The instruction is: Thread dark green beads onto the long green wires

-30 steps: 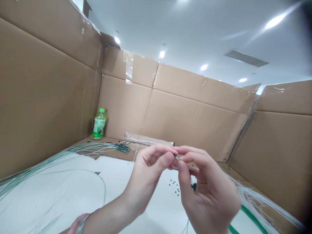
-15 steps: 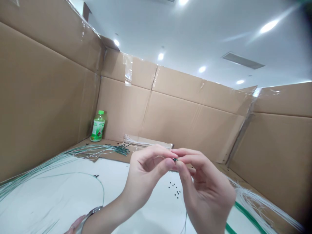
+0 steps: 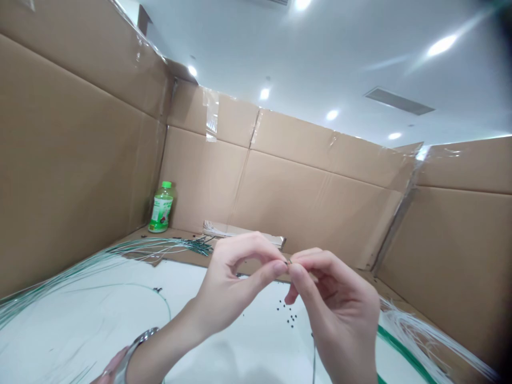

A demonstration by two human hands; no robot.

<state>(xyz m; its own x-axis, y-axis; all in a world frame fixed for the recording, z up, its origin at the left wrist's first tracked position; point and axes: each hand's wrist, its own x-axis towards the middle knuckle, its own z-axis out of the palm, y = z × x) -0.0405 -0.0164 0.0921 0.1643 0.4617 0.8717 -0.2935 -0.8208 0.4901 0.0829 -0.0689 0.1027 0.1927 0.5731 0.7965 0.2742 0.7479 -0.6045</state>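
Observation:
My left hand [image 3: 236, 274] and my right hand [image 3: 336, 304] meet at the fingertips in mid-air. Between them, a small dark bead [image 3: 288, 262] sits on a thin wire, pinched by both thumbs and forefingers. The pinch hides most of the bead. A thin grey wire strand [image 3: 314, 354] hangs below my right hand. Several loose black beads [image 3: 288, 314] lie on the white table top just under my hands. A metal watch band [image 3: 138, 349] circles my left wrist.
A bundle of long green-and-white wires [image 3: 100, 264] fans out at left, with dark ends near a cardboard piece. More white and green strands [image 3: 420, 336] lie at right. Cardboard walls [image 3: 304, 197] surround the table, and a green-capped bottle [image 3: 161, 208] stands in the far corner.
My right hand has turned and drawn slightly inward, and my left fingers have lifted a little. The view has tipped slightly. The pinch on the bead holds at about the same place.

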